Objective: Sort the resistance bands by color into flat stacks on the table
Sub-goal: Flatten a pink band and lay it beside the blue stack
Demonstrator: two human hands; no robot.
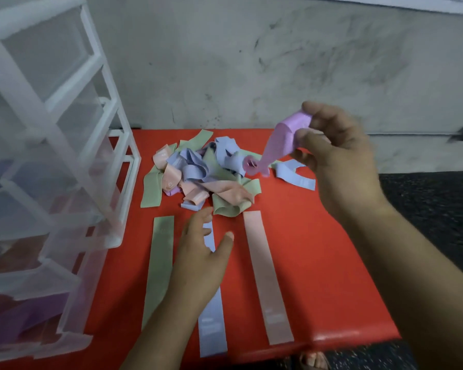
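The right hand [337, 156] pinched a purple band [278, 145] between thumb and fingers, lifted above the right edge of the pile [198, 174], with its curled lower end hanging down against that edge. The left hand [198, 252] was relaxed, fingers spread over the blue strip [211, 329] just in front of the pile; whether it pressed down I cannot tell. A green strip [159, 263] and a pink strip [265, 276] lay flat either side of the blue one. The dangling tail could snag a tangled band and drag it onto the laid strips, or the purple band could land twisted rather than flat.
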